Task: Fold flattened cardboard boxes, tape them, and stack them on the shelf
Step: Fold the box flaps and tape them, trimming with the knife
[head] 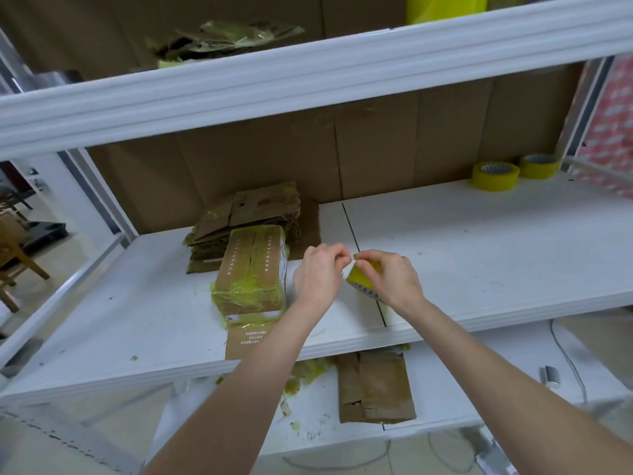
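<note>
A folded cardboard box with yellow tape around its near end stands on the white middle shelf. Behind it lies a stack of flattened cardboard boxes. Just right of the box, my right hand grips a roll of yellow tape above the shelf. My left hand pinches the tape's loose end at the top of the roll. A flat cardboard piece sticks out from under the box toward the shelf's front edge.
Two more yellow tape rolls sit at the back right of the middle shelf. Flattened cardboard and tape scraps lie on the lower shelf. The upper shelf beam crosses overhead, with crumpled cardboard on it.
</note>
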